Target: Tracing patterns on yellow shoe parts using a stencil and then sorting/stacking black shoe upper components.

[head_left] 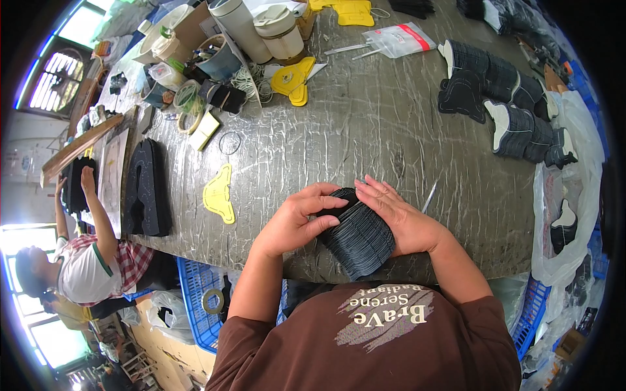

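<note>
A thick stack of thin black cut pieces stands on edge at the table's near edge, its layers showing as fine dark ridges. My left hand grips its left upper end, thumb and fingers bent around the corner. Against the right side and far end of the stack lies my right hand, its fingers pressed together over the top. The undersides of the pieces are hidden. Nearest to my right hand is a slim white pointed tool on the table. Left of my left hand lies a flat yellow template.
Bundled black pieces with white ends lie at the right. Back left stand cups, tubs and tape rolls; another yellow template lies beside them. Black stacked pieces sit at the table's left edge, near a co-worker. A blue crate stands below.
</note>
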### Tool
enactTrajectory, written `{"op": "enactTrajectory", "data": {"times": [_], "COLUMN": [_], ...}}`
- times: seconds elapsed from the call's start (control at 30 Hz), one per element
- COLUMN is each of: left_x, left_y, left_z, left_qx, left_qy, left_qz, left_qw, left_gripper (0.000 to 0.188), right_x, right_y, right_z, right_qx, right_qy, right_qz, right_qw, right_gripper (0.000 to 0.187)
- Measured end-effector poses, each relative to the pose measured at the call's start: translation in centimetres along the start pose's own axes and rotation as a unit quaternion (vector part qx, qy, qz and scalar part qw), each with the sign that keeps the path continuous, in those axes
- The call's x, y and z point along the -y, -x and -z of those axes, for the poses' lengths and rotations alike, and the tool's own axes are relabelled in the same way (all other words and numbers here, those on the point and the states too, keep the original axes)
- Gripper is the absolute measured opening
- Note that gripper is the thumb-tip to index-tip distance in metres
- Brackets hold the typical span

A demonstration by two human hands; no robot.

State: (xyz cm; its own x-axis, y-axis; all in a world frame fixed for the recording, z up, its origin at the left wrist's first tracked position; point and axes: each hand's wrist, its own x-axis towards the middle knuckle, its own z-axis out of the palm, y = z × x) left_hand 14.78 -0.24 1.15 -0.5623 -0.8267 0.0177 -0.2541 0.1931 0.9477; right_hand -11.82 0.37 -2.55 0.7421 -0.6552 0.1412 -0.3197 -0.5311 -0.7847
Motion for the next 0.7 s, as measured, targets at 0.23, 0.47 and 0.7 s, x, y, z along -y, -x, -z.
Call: {"op": "enactTrajectory", "data": {"times": [0.23, 0.47, 0.7], "left_x": [-0.08, -0.61, -0.02], "left_y": [0.05, 0.01, 0.01], "left_z": [-0.09, -0.35, -0.33], "left_qx": [0.001, 0.001, 0.002], "left_qy": [-0.052, -0.024, 0.005], "left_qz": [-0.044, -0.025, -0.024], "left_qw": [0.998, 0.999, 1.000], "left_gripper": [0.032, 0.036, 0.037], "right_x": [0.15, 0.10, -0.15], "right_y": [0.02, 0.04, 0.06], "right_z": [0.05, 0.02, -0.17], "right_qx": [-0.002, -0.003, -0.005], "right_qy": [0.000, 0.002, 0.000], "right_qz": [-0.008, -0.008, -0.003], "right_qw": [1.000, 1.000, 1.000], "right_gripper": [0.122, 0.122, 0.122]}}
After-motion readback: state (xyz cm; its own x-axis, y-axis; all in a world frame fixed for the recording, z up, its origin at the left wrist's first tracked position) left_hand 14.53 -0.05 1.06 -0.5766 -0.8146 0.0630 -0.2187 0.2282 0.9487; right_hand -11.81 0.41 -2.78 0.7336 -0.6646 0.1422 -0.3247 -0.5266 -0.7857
